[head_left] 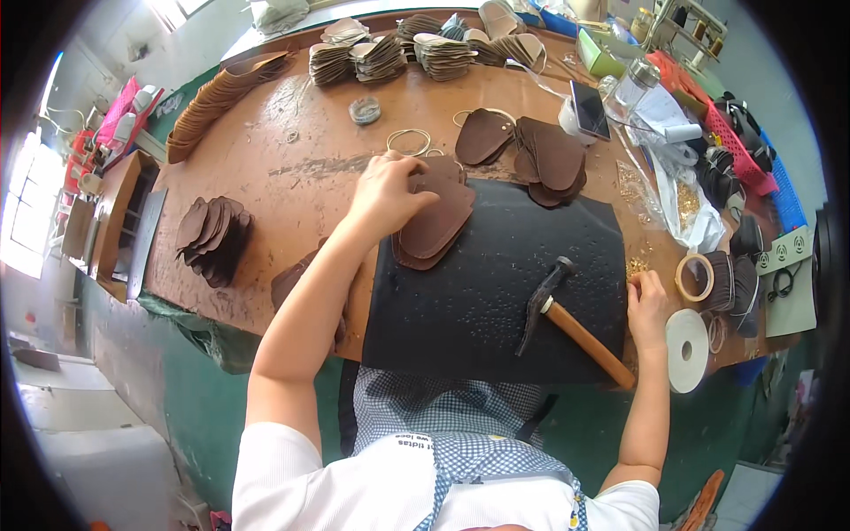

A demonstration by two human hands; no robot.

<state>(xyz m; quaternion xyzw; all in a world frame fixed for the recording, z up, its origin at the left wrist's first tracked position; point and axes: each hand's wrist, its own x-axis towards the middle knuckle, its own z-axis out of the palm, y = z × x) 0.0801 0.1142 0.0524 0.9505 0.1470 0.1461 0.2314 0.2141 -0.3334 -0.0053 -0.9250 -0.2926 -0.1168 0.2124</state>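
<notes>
My left hand (390, 190) is closed on the left edge of a small stack of brown leather pieces (436, 227), rounded at the near end, at the black mat's upper left corner. Fingers and thumb grip its side. At the mat's right edge my right hand (648, 305) has its fingertips pinched together beside a little heap of tiny gold-coloured metal parts (636, 265); whatever lies between them is too small to make out. A hammer (580, 334) with a wooden handle rests on the pitted black mat (443, 327), between my hands.
More brown leather pieces (551, 159) lie beyond the mat, with a dark stack (212, 239) at left. Bundled pieces (381, 57) line the back. On the right are a white tape roll (686, 351), a tan tape roll (694, 277), a phone (590, 111) and a pink basket (739, 146).
</notes>
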